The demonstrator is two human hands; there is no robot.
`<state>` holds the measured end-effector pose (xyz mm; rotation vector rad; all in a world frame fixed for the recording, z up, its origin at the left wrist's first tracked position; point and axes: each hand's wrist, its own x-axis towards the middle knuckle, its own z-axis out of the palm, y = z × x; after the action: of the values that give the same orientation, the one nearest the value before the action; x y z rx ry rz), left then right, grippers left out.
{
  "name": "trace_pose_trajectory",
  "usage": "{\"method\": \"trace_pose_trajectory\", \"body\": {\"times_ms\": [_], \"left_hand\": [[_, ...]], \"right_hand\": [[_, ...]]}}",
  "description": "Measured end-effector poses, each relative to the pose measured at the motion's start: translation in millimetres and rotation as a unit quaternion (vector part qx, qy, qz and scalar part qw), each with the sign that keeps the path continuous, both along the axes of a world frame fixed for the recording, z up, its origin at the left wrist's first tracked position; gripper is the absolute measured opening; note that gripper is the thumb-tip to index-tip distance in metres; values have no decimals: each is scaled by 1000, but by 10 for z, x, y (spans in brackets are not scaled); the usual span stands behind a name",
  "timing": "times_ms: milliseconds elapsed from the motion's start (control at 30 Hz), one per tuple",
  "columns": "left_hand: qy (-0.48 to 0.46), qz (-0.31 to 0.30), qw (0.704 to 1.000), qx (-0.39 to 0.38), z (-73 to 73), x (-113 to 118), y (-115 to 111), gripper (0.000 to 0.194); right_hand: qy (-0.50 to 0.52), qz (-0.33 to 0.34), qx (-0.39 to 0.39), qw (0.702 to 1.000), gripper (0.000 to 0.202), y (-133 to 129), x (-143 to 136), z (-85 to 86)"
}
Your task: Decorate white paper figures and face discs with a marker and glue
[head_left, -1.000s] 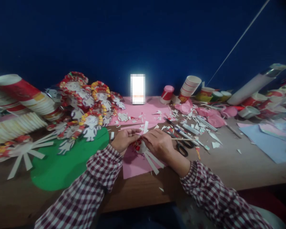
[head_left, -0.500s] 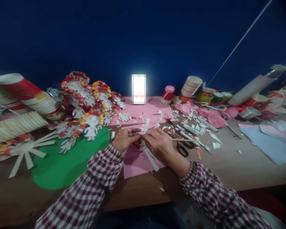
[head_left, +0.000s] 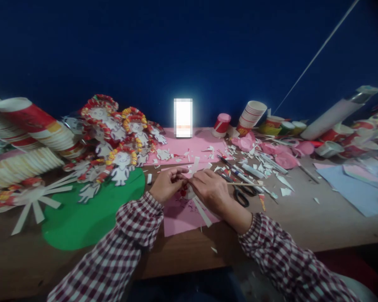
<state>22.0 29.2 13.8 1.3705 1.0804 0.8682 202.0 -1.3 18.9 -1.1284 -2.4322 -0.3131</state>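
Over a pink sheet [head_left: 179, 222], my left hand [head_left: 167, 184] and my right hand [head_left: 209, 188] meet at their fingertips. Both are closed on a cut paper cup piece [head_left: 203, 213] with white strips that spread out above and below the hands. Red bits of it show under the fingers; its middle is largely hidden. A thin wooden stick [head_left: 244, 184] sticks out to the right from behind my right hand.
Paper dolls [head_left: 121, 165] and a green sheet [head_left: 69, 222] lie left, beside stacked cups [head_left: 34, 121]. Scissors [head_left: 241, 196], pens and scraps lie right of my hands. A bright screen [head_left: 183, 117] stands behind, and blue paper [head_left: 353, 188] lies far right.
The fingers of my left hand have shifted and curl a little more at the fingertips. The lower white strips have moved slightly to the right.
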Motion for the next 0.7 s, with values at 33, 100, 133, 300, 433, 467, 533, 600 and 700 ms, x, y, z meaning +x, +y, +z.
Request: {"method": "trace_pose_trajectory", "body": {"times_ms": [33, 100, 133, 300, 433, 467, 533, 600, 700], "left_hand": [[13, 4, 1000, 12, 10, 4, -6, 34], [48, 14, 998, 36, 34, 15, -19, 25], [70, 17, 996, 49, 47, 20, -25, 20], [217, -9, 961, 174, 76, 25, -36, 20], [314, -40, 916, 247, 33, 10, -22, 22], [326, -38, 909, 257, 19, 8, -17, 22], [340, -32, 899, 273, -1, 8, -9, 21], [338, -33, 898, 278, -3, 9, -6, 19], [319, -36, 908, 270, 32, 2, -16, 16]], "right_hand": [[-1, 0, 0, 1000, 15, 0, -1, 1], [-1, 0, 0, 1000, 14, 3, 1, 1], [0, 0, 1, 1000, 14, 4, 4, -1], [1, -11, 1, 1000, 12, 14, 19, -22], [-18, -17, 7, 1000, 11, 13, 20, -23], [-25, -18, 7, 1000, 11, 12, 21, -20], [-33, -18, 7, 999, 11, 13, 23, -14], [-31, -11, 7, 999, 11, 17, 26, -10], [-21, 1, 6, 1000, 10, 29, 28, -9]]}}
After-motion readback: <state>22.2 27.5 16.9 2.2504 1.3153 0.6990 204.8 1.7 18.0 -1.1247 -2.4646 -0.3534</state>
